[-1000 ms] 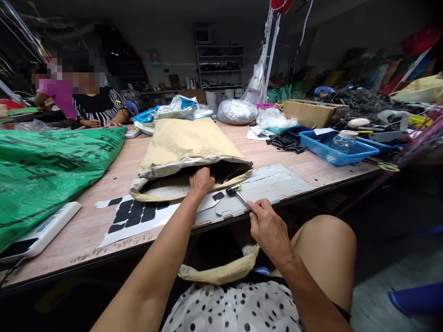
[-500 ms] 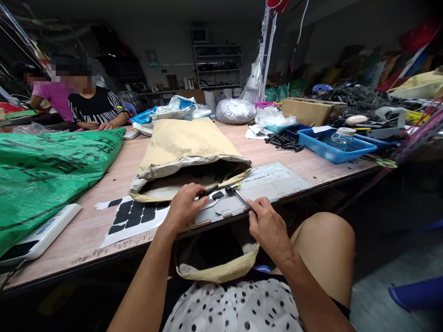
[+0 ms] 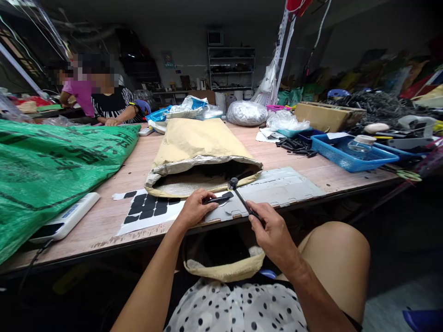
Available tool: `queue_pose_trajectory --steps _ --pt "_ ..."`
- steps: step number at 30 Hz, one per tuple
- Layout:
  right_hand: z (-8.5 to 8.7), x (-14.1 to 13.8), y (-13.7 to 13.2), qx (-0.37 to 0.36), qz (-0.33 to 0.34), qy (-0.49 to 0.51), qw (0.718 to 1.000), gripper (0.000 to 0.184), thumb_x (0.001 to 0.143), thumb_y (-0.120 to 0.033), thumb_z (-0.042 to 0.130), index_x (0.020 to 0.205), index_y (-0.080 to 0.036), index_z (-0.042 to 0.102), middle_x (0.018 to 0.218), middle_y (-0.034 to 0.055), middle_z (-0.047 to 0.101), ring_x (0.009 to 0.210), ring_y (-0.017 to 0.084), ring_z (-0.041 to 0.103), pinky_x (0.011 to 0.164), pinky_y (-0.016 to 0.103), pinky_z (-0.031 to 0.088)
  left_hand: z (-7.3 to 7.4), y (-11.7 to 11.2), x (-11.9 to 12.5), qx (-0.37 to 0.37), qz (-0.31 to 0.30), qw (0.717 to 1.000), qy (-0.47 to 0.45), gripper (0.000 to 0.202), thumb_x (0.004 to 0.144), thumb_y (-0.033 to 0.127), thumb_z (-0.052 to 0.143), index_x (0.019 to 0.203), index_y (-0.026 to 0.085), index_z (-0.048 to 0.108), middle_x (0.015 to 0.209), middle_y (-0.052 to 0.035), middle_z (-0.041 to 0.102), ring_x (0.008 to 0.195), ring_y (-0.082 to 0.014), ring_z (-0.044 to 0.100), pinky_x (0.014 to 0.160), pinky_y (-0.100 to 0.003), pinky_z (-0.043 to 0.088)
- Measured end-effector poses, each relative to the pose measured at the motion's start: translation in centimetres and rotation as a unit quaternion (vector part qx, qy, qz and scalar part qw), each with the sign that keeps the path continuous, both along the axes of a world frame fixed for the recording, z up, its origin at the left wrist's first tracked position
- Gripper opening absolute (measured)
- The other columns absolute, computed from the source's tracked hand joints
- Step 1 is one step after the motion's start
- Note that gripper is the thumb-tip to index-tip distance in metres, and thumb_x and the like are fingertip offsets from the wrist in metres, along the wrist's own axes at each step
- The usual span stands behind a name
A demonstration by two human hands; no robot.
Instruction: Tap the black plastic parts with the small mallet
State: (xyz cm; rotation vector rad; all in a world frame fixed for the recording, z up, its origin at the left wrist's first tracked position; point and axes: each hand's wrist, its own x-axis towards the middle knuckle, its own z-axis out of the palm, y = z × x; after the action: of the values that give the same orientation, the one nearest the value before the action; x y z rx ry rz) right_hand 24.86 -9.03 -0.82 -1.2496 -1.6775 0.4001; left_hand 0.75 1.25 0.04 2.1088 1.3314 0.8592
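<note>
My left hand (image 3: 195, 208) pinches a slim black piece (image 3: 220, 200) that points right, low above a pale grey board (image 3: 290, 182) at the table's front edge. In my right hand (image 3: 273, 230) is a small hammer (image 3: 242, 199), gripped by its dark handle end; its metal shaft slants up and left. The round dark hammer head stands just above the black piece's tip; whether they touch I cannot tell. Left of my left hand lies a white sheet with black rounded squares (image 3: 148, 208). Behind both hands, a tan paper sack (image 3: 206, 140) gapes toward me, dark pieces inside.
On my lap sits another open tan sack (image 3: 226, 273). A green woven sack (image 3: 69, 161) and a white scale-like device (image 3: 69, 216) lie left. At right are black pieces (image 3: 297, 148), a blue basket (image 3: 363, 162) and a cardboard box (image 3: 321, 116). Two people sit at far left.
The view has swung left, so the scene shifts right. My left hand has lowered the black piece to a flatter position over the board. The hammer head has risen and tilted.
</note>
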Motion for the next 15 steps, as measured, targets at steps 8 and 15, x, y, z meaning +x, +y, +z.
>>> queue_pose_trajectory --steps 8,15 --pt "0.3 -3.0 -0.4 0.048 0.066 -0.013 0.997 0.046 0.097 -0.013 0.044 0.141 -0.023 0.057 0.111 0.0081 0.06 0.102 0.017 0.062 0.095 0.032 0.054 -0.3 0.3 0.0 -0.009 -0.016 1.0 -0.004 0.018 0.081 0.027 0.074 0.097 0.019 0.077 0.09 -0.0021 0.062 0.09 -0.0213 0.06 0.081 -0.032 0.043" --pt "-0.4 -2.9 -0.4 0.003 0.051 -0.066 0.997 0.044 0.098 -0.014 0.042 0.138 -0.023 0.059 0.104 0.0069 0.06 0.091 0.017 0.064 0.088 0.031 0.055 0.0 0.2 0.1 0.001 -0.014 1.0 0.006 0.009 0.081 0.025 0.072 0.086 0.02 0.077 0.081 -0.0006 0.058 0.086 -0.0206 0.057 0.077 -0.031 0.041"
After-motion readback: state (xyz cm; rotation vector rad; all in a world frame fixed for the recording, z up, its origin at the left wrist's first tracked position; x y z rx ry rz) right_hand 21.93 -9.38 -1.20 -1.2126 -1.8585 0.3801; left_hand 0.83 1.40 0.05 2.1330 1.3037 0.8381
